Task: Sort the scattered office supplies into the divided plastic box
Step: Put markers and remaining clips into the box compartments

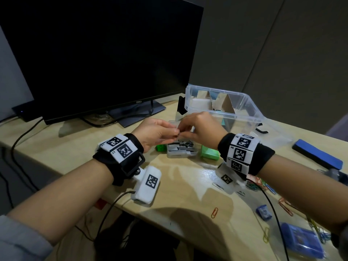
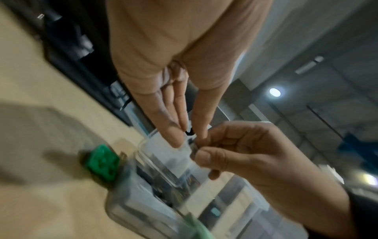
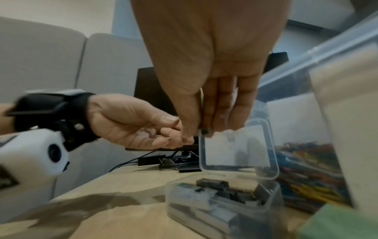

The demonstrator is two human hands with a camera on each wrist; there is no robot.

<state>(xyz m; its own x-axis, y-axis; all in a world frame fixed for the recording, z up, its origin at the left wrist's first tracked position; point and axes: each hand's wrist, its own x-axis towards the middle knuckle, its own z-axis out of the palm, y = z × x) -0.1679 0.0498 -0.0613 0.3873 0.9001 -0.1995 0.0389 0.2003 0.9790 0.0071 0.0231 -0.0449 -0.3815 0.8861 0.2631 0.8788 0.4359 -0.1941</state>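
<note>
Both hands meet above a small clear staple case (image 1: 181, 150) whose lid (image 3: 239, 150) stands open. My left hand (image 1: 175, 132) and right hand (image 1: 182, 129) together pinch a small dark piece (image 3: 204, 130), apparently a strip of staples, between thumbs and fingertips. In the left wrist view the right hand (image 2: 199, 150) curls round it, and the left hand's fingertips (image 2: 175, 137) close on it from above. More grey staple strips (image 3: 223, 189) lie in the case. The divided clear plastic box (image 1: 250, 108) stands just behind, with cardboard dividers and coloured clips inside.
Green boxes (image 1: 161, 147) (image 1: 210, 153) flank the case. A blue eraser (image 1: 318, 154), paper clips (image 1: 214, 212) (image 1: 258, 183), a small blue item (image 1: 264, 212) and a blue case (image 1: 301, 240) lie to the right. A dark monitor (image 1: 98, 53) and cables stand at the back left.
</note>
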